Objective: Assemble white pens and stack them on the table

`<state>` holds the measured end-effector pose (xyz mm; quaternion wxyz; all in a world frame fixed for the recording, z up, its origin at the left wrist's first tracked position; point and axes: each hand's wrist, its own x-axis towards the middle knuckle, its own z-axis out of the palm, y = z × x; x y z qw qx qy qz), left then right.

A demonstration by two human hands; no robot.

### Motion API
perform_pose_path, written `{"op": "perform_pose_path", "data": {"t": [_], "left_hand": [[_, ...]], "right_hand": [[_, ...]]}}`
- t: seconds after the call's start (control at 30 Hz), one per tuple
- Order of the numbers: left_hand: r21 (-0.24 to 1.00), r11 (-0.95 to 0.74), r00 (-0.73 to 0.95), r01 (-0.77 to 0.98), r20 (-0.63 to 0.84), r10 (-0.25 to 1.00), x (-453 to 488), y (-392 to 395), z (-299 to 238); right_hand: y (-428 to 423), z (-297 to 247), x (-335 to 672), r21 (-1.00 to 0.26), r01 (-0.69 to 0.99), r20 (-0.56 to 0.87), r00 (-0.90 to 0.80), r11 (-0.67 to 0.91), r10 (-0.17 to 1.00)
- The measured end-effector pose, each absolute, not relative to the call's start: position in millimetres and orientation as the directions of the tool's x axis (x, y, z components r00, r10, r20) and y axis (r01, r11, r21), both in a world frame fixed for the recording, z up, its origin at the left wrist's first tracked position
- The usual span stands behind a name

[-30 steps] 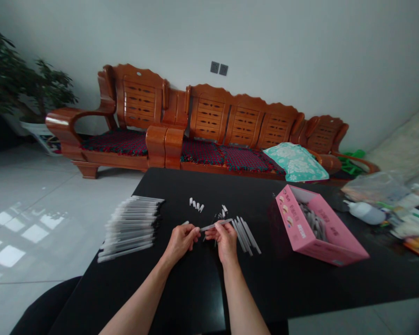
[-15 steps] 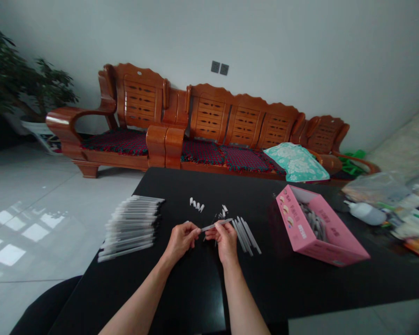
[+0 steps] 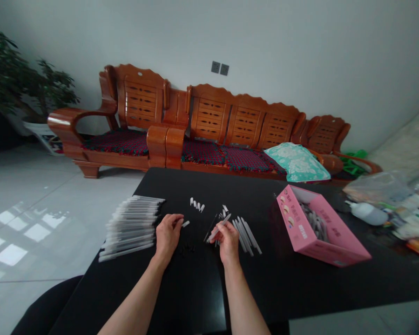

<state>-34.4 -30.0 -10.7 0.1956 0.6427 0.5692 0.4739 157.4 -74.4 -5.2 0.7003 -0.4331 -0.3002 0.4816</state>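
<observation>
My left hand [image 3: 169, 235] is pinched beside the bundle of pens, and a short white pen cap [image 3: 185, 224] sticks out at its fingertips. My right hand [image 3: 228, 238] grips a slim whitish pen [image 3: 219, 228], tilted with its upper end to the right. Several white caps [image 3: 197, 204] lie in a row beyond the hands. Small black pieces [image 3: 187, 249] are scattered on the table between my wrists. Thin dark rods [image 3: 211, 226] lie by my right fingers, partly hidden. To the right of that hand rest several grey-white pens [image 3: 246, 236].
On the black table [image 3: 181, 288], a large bundle of translucent pens [image 3: 131, 228] lies at the left. A pink box [image 3: 324, 228] with grey pens inside stands at the right, near a white bottle [image 3: 366, 212] and a plastic bag [image 3: 377, 186]. A wooden sofa [image 3: 209, 111] stands behind.
Both hands were on one pen; now they are apart. My left hand has moved left with the white cap, uncovering black pieces. The pen stays in my right hand, tilted more steeply.
</observation>
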Motion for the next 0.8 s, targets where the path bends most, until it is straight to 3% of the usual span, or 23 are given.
{"op": "perform_pose_path", "data": {"t": [0.27, 0.43, 0.5, 0.6, 0.7, 0.8], "left_hand": [[0.584, -0.344, 0.151, 0.735, 0.354, 0.923, -29, -29, -21], [0.654, -0.339, 0.108, 0.676, 0.367, 0.924, -26, -28, -17], [0.783, -0.295, 0.036, 0.548, 0.33, 0.943, -25, -27, -14], [0.974, -0.17, -0.014, 0.152, 0.174, 0.985, -23, -26, -10], [0.978, -0.05, 0.057, -0.2, 0.062, 0.996, -22, -29, -7], [0.94, -0.004, 0.083, -0.341, 0.035, 0.996, -22, -31, -7]], "right_hand": [[-77, -3, 157, -0.933, -0.35, 0.021, 0.186, 0.086, 0.982], [-78, 0, 157, -0.951, -0.297, 0.034, 0.178, 0.087, 0.983], [-80, 1, 156, -0.969, -0.226, 0.061, 0.179, 0.101, 0.982], [-83, 4, 151, -0.985, 0.041, 0.17, 0.19, 0.165, 0.967], [-87, 7, 145, -0.891, 0.362, 0.341, 0.13, 0.275, 0.931], [-90, 9, 140, -0.791, 0.499, 0.407, -0.004, 0.354, 0.914]]}}
